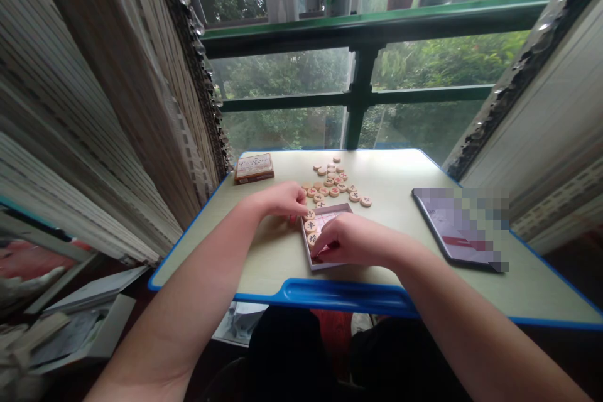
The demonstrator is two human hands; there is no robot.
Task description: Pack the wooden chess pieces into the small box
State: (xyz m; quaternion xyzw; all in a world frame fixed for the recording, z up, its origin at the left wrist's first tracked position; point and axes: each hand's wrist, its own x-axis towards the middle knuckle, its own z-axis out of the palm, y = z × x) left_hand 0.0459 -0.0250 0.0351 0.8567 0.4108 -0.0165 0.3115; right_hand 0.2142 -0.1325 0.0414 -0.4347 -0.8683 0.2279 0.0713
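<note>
A shallow white box (349, 206) lies on the table before me. Down its left side runs a column of round wooden Chinese chess pieces (310, 227) with black characters. At the box's far left corner, the bent fingers of my left hand (285, 199) close on a chess piece (309, 215). My right hand (352, 240) reaches over the near part of the box, fingers curled down into its near left corner beside another chess piece (312, 239). What those right fingertips hold, if anything, is hidden. More loose chess pieces (334, 191), some with red characters, lie beyond the box.
A small brown printed box (254, 168) stands at the table's far left. On the right lies a dark-edged tablet (452, 232), partly blurred out. The pale table (377, 166) has a blue rim with a blue trough (348, 294) at the front. Curtains and a window surround it.
</note>
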